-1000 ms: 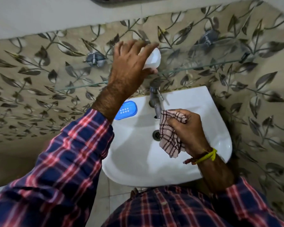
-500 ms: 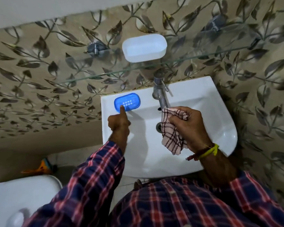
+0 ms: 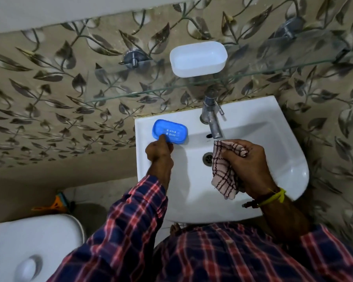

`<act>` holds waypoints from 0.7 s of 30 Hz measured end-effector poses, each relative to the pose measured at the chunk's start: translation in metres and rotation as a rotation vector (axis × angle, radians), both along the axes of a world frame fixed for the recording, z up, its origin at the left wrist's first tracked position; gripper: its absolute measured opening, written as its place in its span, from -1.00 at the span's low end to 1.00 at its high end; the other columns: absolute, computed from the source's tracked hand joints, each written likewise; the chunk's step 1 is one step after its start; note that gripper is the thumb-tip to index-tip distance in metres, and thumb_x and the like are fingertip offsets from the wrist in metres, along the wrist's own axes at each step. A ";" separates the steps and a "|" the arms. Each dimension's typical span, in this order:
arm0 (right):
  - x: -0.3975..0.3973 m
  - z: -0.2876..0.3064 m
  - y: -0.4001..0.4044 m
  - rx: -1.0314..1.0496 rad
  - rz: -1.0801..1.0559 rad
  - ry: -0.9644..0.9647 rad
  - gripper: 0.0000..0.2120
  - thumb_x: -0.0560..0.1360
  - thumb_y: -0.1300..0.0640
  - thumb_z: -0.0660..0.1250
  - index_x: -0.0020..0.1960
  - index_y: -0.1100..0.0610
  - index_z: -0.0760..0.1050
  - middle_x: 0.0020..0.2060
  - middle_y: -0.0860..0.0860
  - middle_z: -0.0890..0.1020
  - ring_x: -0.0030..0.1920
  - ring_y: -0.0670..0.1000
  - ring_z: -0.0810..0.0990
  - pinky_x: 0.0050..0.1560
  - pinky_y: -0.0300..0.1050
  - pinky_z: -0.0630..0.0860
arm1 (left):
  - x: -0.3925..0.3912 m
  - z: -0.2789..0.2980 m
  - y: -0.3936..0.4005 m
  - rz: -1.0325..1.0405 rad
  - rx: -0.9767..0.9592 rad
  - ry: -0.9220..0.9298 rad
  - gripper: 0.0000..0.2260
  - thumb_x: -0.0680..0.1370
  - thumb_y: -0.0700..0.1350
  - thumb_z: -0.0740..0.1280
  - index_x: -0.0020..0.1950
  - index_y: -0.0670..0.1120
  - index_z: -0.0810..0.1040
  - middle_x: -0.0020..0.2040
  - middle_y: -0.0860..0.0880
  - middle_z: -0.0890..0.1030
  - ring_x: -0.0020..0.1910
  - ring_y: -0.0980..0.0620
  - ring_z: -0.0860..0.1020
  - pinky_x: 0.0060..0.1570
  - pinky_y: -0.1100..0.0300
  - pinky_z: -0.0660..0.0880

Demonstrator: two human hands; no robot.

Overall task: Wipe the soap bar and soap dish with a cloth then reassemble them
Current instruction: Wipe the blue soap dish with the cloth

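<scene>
A: Over the basin (image 3: 273,159), the right hand (image 3: 251,165) grips a bunched cloth (image 3: 222,176); the white dish (image 3: 198,59) sits on the glass shelf (image 3: 253,72).

B: And the left hand (image 3: 159,149)?

A: Curled, one finger touching the blue tray (image 3: 169,131) on the basin's back ledge. No soap bar is in view.

B: Risk?

A: A push on the near rim could likely skid the tray into the bowl.
</scene>
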State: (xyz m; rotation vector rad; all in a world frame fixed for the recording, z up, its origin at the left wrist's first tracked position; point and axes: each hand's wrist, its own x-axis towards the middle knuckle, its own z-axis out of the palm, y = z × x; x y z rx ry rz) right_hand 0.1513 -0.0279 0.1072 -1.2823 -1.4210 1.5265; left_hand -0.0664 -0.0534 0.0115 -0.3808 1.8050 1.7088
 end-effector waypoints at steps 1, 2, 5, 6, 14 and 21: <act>-0.001 -0.001 0.001 0.000 0.003 0.006 -0.79 0.48 0.36 0.43 0.00 0.09 0.69 -0.15 0.06 0.76 -0.14 0.05 0.72 0.00 0.02 0.67 | 0.001 0.000 -0.005 -0.059 -0.003 0.075 -0.72 0.53 -0.08 0.49 -0.20 -0.18 0.47 -0.15 -0.19 0.59 -0.26 -0.02 0.60 -0.26 0.14 0.61; -0.002 0.000 0.002 -0.005 0.005 0.016 -0.81 0.48 0.35 0.44 0.01 0.12 0.69 -0.15 0.09 0.76 -0.15 0.07 0.72 0.01 0.05 0.66 | 0.003 0.003 -0.013 -0.134 0.013 0.141 -0.71 0.53 -0.09 0.50 -0.24 -0.17 0.45 -0.22 -0.16 0.53 -0.28 0.00 0.54 -0.19 0.09 0.62; -0.005 0.003 0.004 -0.023 0.023 0.042 -0.85 0.46 0.32 0.49 0.00 0.16 0.69 -0.15 0.15 0.75 -0.19 0.07 0.68 0.04 0.18 0.66 | 0.009 0.021 -0.037 -0.364 0.137 0.205 -0.75 0.58 -0.12 0.44 -0.24 -0.09 0.47 -0.27 -0.02 0.47 -0.20 0.08 0.51 0.02 -0.05 0.59; -0.005 0.004 0.004 -0.030 0.031 0.053 -0.85 0.44 0.32 0.50 -0.01 0.16 0.69 -0.15 0.17 0.75 -0.18 0.09 0.68 0.05 0.23 0.66 | 0.013 0.029 -0.044 -0.420 0.206 0.171 -0.84 0.59 -0.13 0.42 -0.17 -0.07 0.52 -0.21 -0.02 0.52 -0.14 0.07 0.54 0.02 -0.05 0.58; 0.000 0.020 0.003 -0.014 0.136 0.087 -0.85 0.40 0.31 0.56 -0.09 0.14 0.67 -0.22 0.05 0.76 -0.23 0.01 0.72 -0.08 0.04 0.69 | 0.061 0.072 -0.070 -0.566 0.602 -0.315 -0.20 0.19 0.02 0.69 0.36 -0.20 0.56 0.22 -0.22 0.65 0.15 -0.15 0.66 0.18 -0.07 0.61; 0.014 0.027 0.002 -0.012 0.167 0.096 -0.83 0.40 0.28 0.56 -0.02 0.22 0.67 -0.18 0.10 0.76 -0.15 0.10 0.75 -0.04 0.10 0.70 | 0.102 0.082 -0.067 -0.619 0.593 -0.383 -0.33 0.52 0.33 0.22 0.39 -0.14 0.57 0.31 -0.18 0.62 0.29 -0.12 0.59 0.39 -0.10 0.47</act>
